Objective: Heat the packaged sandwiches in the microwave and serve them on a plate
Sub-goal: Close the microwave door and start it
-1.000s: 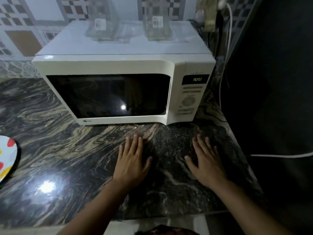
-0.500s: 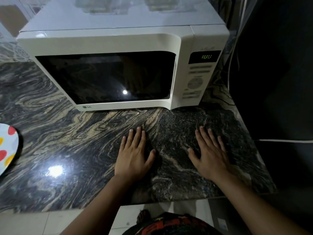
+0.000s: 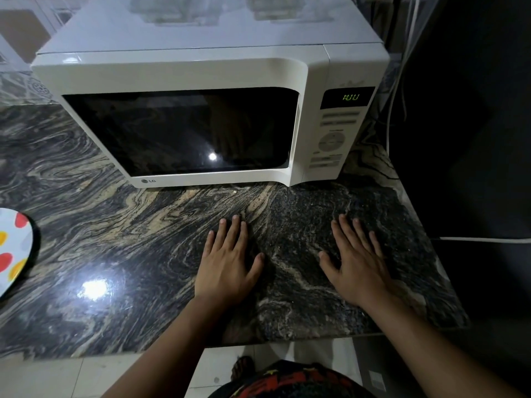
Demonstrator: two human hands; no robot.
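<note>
A white microwave (image 3: 201, 70) stands at the back of the dark marbled counter (image 3: 115, 225), its door closed and its window dark. Its green display (image 3: 351, 97) is lit. Both of my hands lie flat on the counter in front of it, palms down, fingers straight, holding nothing: my left hand (image 3: 228, 264) below the door's right end, my right hand (image 3: 356, 264) below the control panel. A white plate with red and yellow spots (image 3: 13, 248) shows partly at the left edge. Two clear packages (image 3: 172, 10) sit on top of the microwave, cut off by the frame.
A white cable (image 3: 482, 240) runs in from the right over a dark area beside the counter's right edge. Another cable (image 3: 402, 67) hangs behind the microwave's right side. The counter's front edge (image 3: 86, 353) lies close to me, with pale floor tiles below.
The view has tilted down and come closer to the microwave, which now fills more of the frame. Both hands stay flat on the counter in the same places.
</note>
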